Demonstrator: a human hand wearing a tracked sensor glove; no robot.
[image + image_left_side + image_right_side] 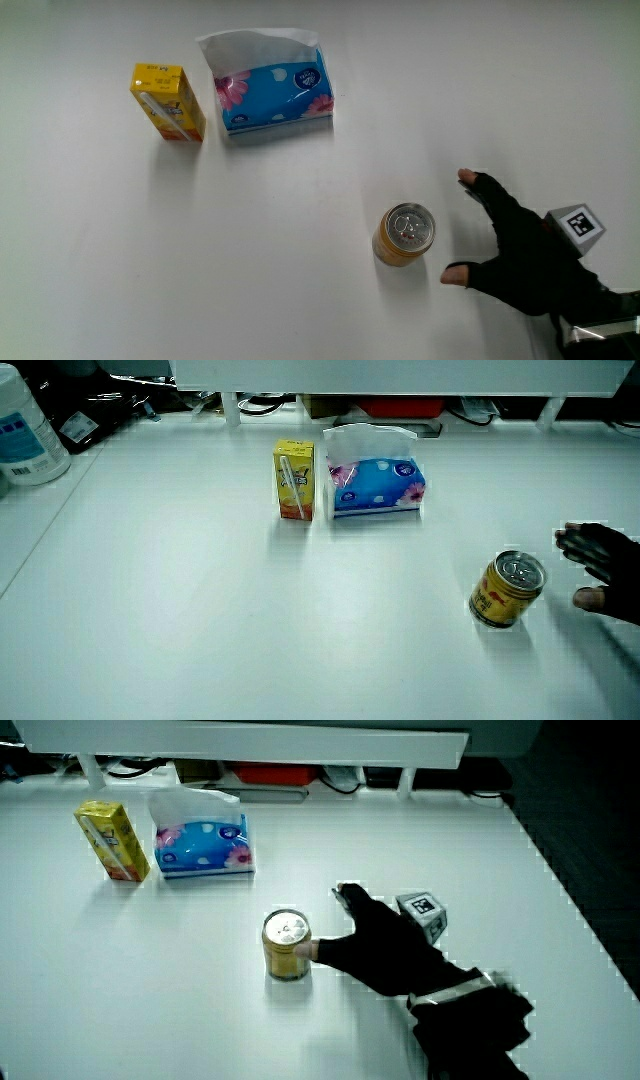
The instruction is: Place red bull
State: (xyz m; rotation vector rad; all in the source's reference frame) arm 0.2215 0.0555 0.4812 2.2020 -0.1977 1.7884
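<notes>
Gold and upright, the can [404, 235] stood on the white table [250, 270], nearer the person than the tissue pack [272, 92] and yellow carton [168, 102]. Just beside it the hand [525, 255] lay with fingers [470, 179] spread, holding nothing.

It looks like a lab or test room: a plain white tabletop [200, 610] with a low white partition [380, 375] at its 12 o'clock edge, cables [265, 402] tangled under that partition, and a white plastic bottle [28, 430] at the 10 o'clock corner.
</notes>
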